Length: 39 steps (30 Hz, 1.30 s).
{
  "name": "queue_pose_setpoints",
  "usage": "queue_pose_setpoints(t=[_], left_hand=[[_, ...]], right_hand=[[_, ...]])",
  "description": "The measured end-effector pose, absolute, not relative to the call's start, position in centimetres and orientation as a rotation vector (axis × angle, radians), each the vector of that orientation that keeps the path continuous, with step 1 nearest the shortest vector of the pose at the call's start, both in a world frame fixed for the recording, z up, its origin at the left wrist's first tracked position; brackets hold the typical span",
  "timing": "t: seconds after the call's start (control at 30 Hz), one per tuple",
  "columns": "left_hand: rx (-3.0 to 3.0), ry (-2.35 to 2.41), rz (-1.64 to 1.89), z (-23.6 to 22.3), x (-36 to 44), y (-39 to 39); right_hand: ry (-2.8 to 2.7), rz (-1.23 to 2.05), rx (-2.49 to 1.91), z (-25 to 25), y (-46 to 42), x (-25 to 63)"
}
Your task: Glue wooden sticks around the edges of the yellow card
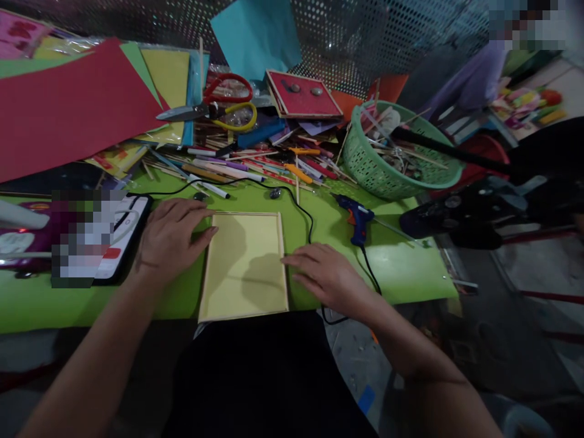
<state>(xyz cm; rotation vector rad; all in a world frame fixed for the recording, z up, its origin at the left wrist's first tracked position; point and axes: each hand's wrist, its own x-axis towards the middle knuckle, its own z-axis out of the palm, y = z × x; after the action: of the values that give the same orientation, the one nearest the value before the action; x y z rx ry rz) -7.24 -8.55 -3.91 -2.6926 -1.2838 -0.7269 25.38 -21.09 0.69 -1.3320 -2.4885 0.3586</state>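
Before me on the green table lies a flat yellow panel (244,267) edged with thin wooden strips, its near side by the table's front edge. Fingers apart, my left hand (171,240) rests at the panel's upper left corner, the thumb by its left strip. The fingertips of my right hand (333,277) reach the right strip, with the fingers stretched out and nothing gripped. Beyond the right hand a blue glue gun (358,219) lies with its cord trailing toward me. Small dark stones (275,193) sit just past the panel.
A phone (130,237) lies left of my left hand. Behind are scissors (214,109), several pens and sticks (228,170), a red framed panel (303,94) and coloured paper sheets (77,109). A green basket (392,173) and a black stand (460,210) are at right.
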Motion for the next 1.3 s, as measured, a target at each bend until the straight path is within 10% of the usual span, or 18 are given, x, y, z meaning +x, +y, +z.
queue_pose_setpoints(t=[1.3], left_hand=[[-2.892, -1.219, -0.734, -3.4, -6.5, -9.2]], right_hand=[[-2.592, 0.057, -1.649, -0.2, -18.2, 25.5]])
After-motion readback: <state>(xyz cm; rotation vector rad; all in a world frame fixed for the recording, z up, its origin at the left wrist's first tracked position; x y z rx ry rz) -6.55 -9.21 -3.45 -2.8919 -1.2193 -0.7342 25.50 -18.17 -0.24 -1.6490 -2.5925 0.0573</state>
